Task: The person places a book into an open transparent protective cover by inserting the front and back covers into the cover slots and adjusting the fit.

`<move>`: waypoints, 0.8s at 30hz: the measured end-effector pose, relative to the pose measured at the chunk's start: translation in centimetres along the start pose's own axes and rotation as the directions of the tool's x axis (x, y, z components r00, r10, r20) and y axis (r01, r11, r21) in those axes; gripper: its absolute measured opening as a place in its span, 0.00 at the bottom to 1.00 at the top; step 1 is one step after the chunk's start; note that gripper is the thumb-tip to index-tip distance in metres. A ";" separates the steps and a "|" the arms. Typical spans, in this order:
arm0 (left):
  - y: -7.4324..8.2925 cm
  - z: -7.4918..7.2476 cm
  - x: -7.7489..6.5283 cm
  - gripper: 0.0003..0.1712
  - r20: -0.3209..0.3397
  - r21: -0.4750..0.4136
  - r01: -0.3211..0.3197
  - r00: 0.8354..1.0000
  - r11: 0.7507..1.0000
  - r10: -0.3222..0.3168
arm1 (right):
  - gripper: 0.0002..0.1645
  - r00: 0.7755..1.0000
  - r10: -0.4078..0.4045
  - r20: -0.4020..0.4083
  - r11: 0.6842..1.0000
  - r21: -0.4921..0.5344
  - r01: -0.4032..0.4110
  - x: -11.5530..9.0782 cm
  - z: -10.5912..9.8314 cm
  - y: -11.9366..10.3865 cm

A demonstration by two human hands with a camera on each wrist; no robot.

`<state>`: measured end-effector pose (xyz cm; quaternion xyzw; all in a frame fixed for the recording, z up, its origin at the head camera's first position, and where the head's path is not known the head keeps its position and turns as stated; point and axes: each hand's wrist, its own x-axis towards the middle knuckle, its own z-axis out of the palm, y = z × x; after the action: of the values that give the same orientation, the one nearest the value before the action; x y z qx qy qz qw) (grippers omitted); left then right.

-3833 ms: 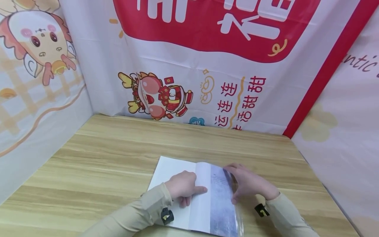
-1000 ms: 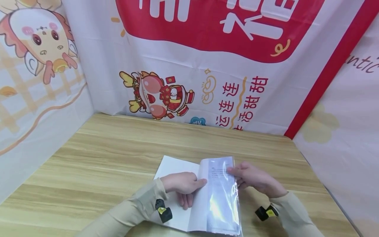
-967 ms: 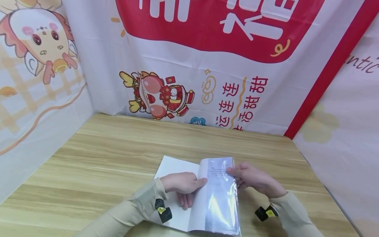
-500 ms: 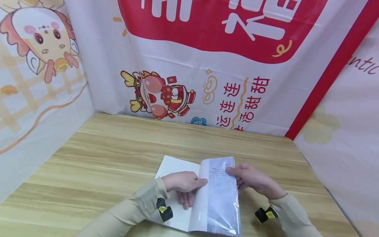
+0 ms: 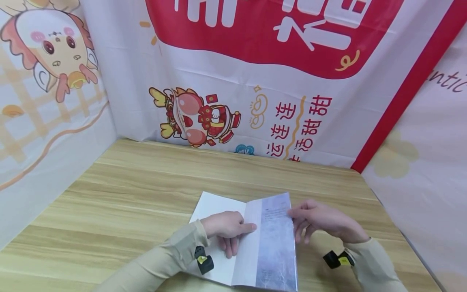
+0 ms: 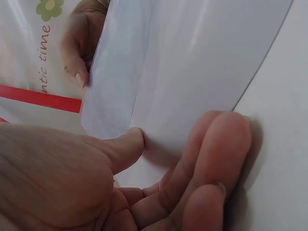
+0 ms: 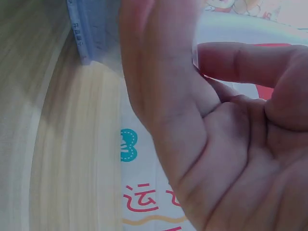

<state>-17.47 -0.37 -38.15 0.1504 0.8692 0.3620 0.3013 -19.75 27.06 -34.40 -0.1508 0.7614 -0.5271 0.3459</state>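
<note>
A book [image 5: 215, 202] lies open on the wooden table, a plain white page on the left. Its right leaf [image 5: 277, 243] has a white strip and a lavender printed part, and tilts up at the far right corner. My left hand [image 5: 226, 225] rests in the opening, thumb pressing the white strip and fingers on the white page. In the left wrist view, the left thumb [image 6: 127, 144] touches the leaf's surface. My right hand [image 5: 324, 221] pinches the leaf's right edge between thumb and forefinger. A thin clear edge shows between them in the right wrist view.
The wooden table [image 5: 146, 186] extends around the book. A printed white and red cloth [image 5: 255, 73] hangs behind it, with more printed cloth at both sides. Black wrist cameras [image 5: 203, 261] sit on both sleeves.
The clear film's glare over the right leaf has gone, and the leaf lies flatter near the fold. My right hand has shifted slightly right, fingers more spread. The left hand stays nearly still.
</note>
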 end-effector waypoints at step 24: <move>-0.2 0.2 0.1 0.31 -0.004 -0.043 -0.042 0.999 0.998 0.042 | 0.18 0.950 -0.111 -0.293 0.972 -0.233 0.042 0.9 1.7 -0.6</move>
<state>-17.47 -0.32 -38.45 0.1617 0.8584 0.3870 0.2953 -19.25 25.10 -34.55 -0.1353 0.8536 -0.4680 0.1845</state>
